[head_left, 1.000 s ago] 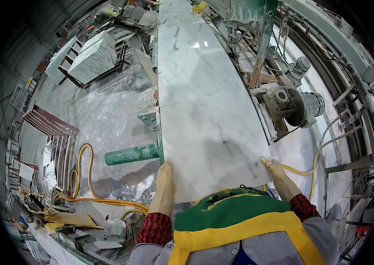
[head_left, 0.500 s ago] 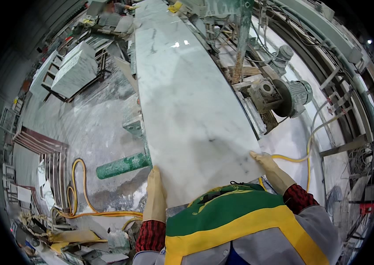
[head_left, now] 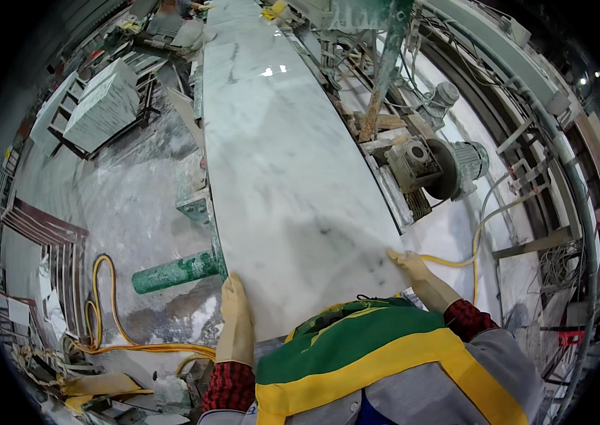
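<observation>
A long white marble slab [head_left: 293, 177] with grey veins and a polished face runs away from my body. My left hand [head_left: 236, 312], in a cream glove, is closed at the slab's near left edge, its fingers partly hidden. On the opposite edge, my right hand [head_left: 416, 273] grips the near right side in a matching glove, thumb toward the top face. My green and yellow apron [head_left: 356, 343] covers the view of the slab's near end. Just left of my left hand, a green roller [head_left: 176, 273] sticks out sideways.
Motors [head_left: 470, 166] and a rusty post [head_left: 385, 85] stand along the slab's right side. Yellow hoses [head_left: 144, 347] lie on the left floor, near a metal rack [head_left: 66, 262]. Stacked marble [head_left: 105, 103] rests farther back. Another person's arm [head_left: 186, 7] shows at the far end.
The whole view has shifted slightly, so the slab and surroundings sit farther left. Both hands stay at the slab's edges, and I see no clear movement of the slab itself.
</observation>
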Demonstrator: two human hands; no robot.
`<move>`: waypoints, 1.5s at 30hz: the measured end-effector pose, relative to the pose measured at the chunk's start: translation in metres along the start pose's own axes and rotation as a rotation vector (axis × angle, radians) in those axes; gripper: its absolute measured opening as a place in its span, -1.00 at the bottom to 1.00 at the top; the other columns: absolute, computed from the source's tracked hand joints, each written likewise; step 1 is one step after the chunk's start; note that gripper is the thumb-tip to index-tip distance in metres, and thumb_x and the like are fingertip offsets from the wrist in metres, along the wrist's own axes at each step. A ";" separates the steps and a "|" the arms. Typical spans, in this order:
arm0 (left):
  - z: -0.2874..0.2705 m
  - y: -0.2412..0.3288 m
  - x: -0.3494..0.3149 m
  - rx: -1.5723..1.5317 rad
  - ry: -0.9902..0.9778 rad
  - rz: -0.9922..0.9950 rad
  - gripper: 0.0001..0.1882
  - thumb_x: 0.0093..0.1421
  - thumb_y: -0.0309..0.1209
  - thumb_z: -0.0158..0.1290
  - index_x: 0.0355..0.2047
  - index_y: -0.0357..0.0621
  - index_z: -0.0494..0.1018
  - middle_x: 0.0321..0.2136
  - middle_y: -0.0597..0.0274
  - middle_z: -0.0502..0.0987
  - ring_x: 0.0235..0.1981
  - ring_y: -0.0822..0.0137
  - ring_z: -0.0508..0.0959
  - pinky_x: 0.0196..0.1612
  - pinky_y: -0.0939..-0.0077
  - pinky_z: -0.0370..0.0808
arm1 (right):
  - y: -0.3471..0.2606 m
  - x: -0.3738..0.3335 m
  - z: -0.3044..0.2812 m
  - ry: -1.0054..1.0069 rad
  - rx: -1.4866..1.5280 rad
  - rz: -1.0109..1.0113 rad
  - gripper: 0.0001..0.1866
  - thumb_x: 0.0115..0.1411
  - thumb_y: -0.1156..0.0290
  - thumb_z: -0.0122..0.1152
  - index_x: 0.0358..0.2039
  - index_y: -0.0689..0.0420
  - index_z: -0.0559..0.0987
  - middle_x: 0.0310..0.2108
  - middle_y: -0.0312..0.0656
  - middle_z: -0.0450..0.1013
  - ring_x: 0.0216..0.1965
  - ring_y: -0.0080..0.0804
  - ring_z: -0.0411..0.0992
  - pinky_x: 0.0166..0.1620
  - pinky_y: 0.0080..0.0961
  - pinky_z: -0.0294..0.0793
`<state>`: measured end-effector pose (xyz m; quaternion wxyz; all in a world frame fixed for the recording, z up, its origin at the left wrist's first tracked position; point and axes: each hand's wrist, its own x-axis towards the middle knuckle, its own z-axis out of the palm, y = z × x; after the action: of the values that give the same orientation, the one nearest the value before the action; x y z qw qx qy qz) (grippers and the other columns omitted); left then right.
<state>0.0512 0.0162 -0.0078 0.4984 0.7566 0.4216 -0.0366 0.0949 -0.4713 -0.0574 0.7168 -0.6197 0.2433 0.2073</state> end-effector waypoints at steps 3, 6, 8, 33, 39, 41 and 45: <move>0.001 -0.001 0.004 -0.042 -0.015 0.012 -0.22 0.54 0.26 -0.13 0.41 -0.11 0.45 0.33 -0.10 0.54 0.29 -0.01 0.55 0.38 0.18 0.43 | -0.022 -0.010 0.018 0.074 -0.035 0.088 -0.30 0.30 0.21 0.55 0.25 0.42 0.47 0.07 -0.04 0.62 0.05 -0.28 0.65 0.02 -0.28 0.70; 0.004 -0.006 0.014 -0.065 -0.024 0.109 -0.26 0.53 0.17 -0.04 0.42 -0.17 0.42 0.37 -0.19 0.48 0.32 -0.08 0.52 0.39 0.16 0.42 | -0.018 -0.003 0.005 0.095 -0.190 0.137 -0.26 0.30 0.07 0.54 0.26 0.38 0.49 0.10 0.00 0.60 0.12 -0.21 0.62 0.09 -0.22 0.66; 0.007 0.007 0.000 -0.096 0.094 0.200 -0.30 0.52 0.07 0.02 0.43 -0.20 0.40 0.39 -0.27 0.42 0.35 -0.18 0.48 0.40 0.11 0.41 | -0.027 -0.005 0.017 0.154 -0.522 0.039 -0.22 0.31 0.01 0.48 0.30 0.34 0.48 0.20 0.09 0.55 0.23 -0.10 0.55 0.21 -0.15 0.57; 0.069 0.156 0.103 1.029 -0.077 0.898 -0.15 0.52 0.16 -0.06 0.60 -0.10 0.10 0.60 -0.18 0.11 0.60 -0.29 0.07 0.62 -0.17 -0.04 | -0.174 0.206 0.211 0.024 -1.461 -1.106 -0.05 0.36 -0.17 0.27 0.52 0.26 0.29 0.57 0.17 0.17 0.61 0.09 0.08 0.64 -0.02 -0.02; 0.073 0.177 0.110 0.993 -0.096 0.907 -0.13 0.48 0.14 0.02 0.59 -0.10 0.11 0.57 -0.18 0.16 0.58 -0.34 0.10 0.61 -0.20 -0.01 | -0.203 0.235 0.214 0.003 -1.434 -1.134 -0.04 0.34 -0.21 0.29 0.50 0.25 0.34 0.56 0.15 0.21 0.59 0.08 0.11 0.62 -0.02 -0.01; 0.073 0.175 0.110 0.944 -0.051 0.927 -0.18 0.47 0.10 0.06 0.56 -0.08 0.18 0.55 -0.18 0.21 0.55 -0.34 0.15 0.59 -0.20 0.06 | -0.216 0.232 0.225 -0.031 -1.441 -1.118 -0.05 0.33 -0.22 0.30 0.49 0.24 0.36 0.56 0.13 0.21 0.59 0.07 0.10 0.63 -0.02 -0.02; 0.065 0.154 0.101 0.834 0.019 1.062 -0.28 0.40 -0.03 0.15 0.46 -0.10 0.34 0.45 -0.16 0.33 0.42 -0.28 0.32 0.50 -0.19 0.20 | -0.228 0.228 0.226 -0.065 -1.474 -1.090 -0.05 0.36 -0.21 0.28 0.52 0.21 0.33 0.59 0.11 0.17 0.62 0.04 0.06 0.64 -0.03 -0.06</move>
<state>0.2434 0.0033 0.0226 0.1111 0.9906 -0.0527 0.0603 0.4337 -0.2816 0.0098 0.1452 -0.9429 -0.2970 -0.0394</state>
